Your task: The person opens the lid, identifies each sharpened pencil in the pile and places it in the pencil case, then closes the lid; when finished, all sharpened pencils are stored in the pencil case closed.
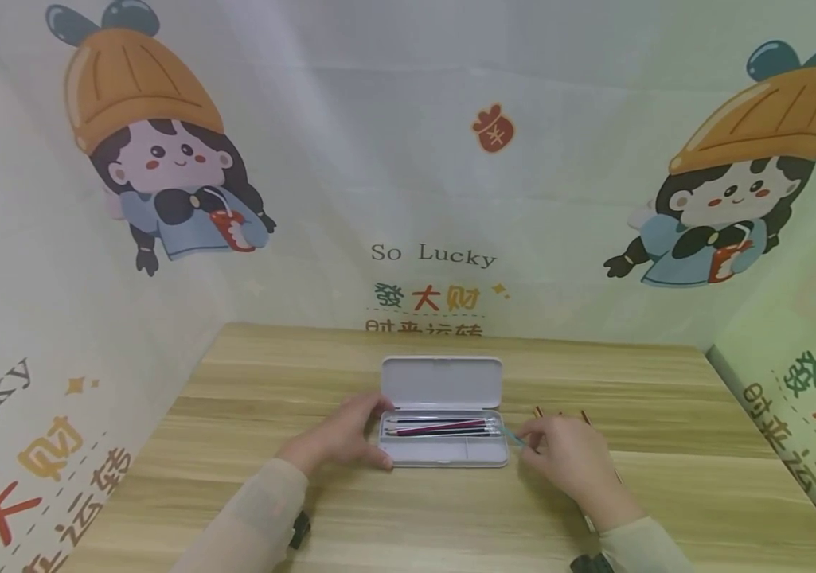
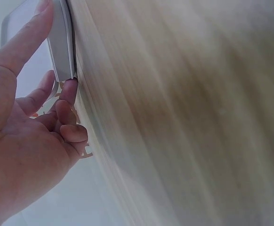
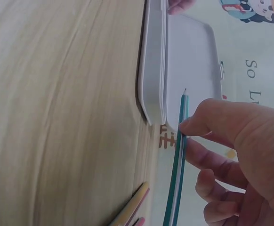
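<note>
A white pencil case (image 1: pixel 418 455) lies on the table with its lid (image 1: pixel 442 382) raised at the back. Several pencils (image 1: pixel 439 429), dark and magenta among them, lie in its rear compartment. My left hand (image 1: pixel 339 435) grips the case's left end, thumb at the front corner and fingers behind. Between thumb and fingers my right hand (image 1: pixel 571 454) pinches a teal pencil (image 3: pixel 178 162) just off the right end of the case. In the right wrist view the pencil's dark point is directed toward the case.
Under and beside my right hand, more pencils (image 3: pixel 132 205) lie on the wooden table (image 1: pixel 271 358), partly hidden by the hand. A printed cloth (image 1: pixel 322 159) with cartoon figures surrounds the table at the back and sides.
</note>
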{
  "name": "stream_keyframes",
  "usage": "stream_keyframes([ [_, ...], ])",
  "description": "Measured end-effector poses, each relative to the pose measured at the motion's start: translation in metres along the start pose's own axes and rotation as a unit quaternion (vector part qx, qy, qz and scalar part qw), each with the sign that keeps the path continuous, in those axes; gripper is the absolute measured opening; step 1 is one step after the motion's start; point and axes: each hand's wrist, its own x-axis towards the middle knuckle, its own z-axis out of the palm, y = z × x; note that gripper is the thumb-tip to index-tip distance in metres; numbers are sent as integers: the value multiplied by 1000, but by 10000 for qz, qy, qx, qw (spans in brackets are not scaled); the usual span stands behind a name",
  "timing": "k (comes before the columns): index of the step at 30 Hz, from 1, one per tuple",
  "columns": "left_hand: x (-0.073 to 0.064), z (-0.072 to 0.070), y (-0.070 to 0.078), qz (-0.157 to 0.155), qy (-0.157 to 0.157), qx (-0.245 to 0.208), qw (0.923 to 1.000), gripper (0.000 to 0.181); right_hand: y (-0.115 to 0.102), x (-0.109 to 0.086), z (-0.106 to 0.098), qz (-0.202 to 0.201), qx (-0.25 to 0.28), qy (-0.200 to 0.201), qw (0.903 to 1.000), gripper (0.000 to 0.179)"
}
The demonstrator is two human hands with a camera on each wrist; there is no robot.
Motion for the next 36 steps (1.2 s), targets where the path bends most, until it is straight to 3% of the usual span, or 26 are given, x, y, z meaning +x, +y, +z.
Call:
stream_keyframes([
  [7,1,1,1,23,23,-73,10000,83,-6,8,5,-575,-81,191,9981,13],
  [13,1,1,2,-42,26,-105,9999,83,-16,16,10,-553,-76,-86,9984,16],
  [25,2,1,0,-32,55,-100,9999,83,-37,35,21,-1013,-261,-72,9945,13],
  [36,1,0,1,2,69,-156,9999,83,-56,53,33,-1809,-740,-77,9807,10],
])
